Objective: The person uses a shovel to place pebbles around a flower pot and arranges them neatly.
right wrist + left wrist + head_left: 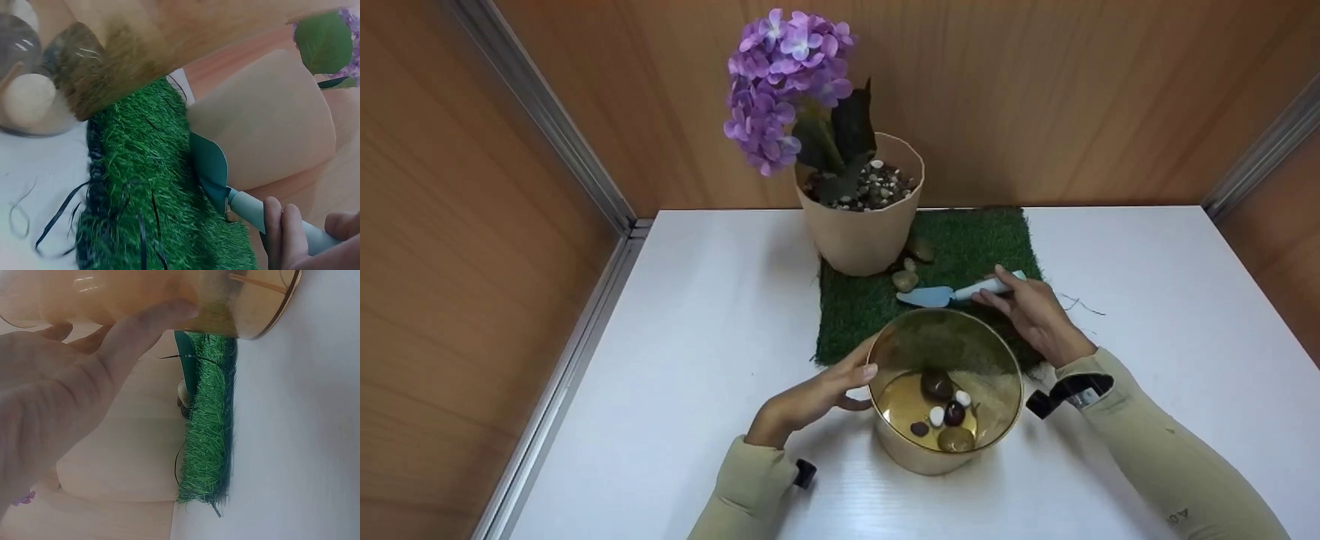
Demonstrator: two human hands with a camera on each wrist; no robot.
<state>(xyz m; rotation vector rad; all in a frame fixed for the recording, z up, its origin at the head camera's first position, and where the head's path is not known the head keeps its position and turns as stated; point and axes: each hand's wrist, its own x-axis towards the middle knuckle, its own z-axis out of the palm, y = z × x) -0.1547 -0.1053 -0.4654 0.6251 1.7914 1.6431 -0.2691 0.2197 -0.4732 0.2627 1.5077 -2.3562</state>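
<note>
My left hand grips a clear amber container by its left side, the thumb near the rim. Inside it lie several pebbles, dark, brown and white. In the left wrist view the thumb stretches along the container's wall. My right hand holds a small trowel by its pale handle, its light blue blade pointing left over the green turf mat, just beyond the container. The right wrist view shows fingers round the handle and a bare trowel blade.
A beige pot with a purple hydrangea and small stones in it stands at the back of the turf mat. Several loose stones lie beside its base. Wood-grain panels border the white table at the back and sides.
</note>
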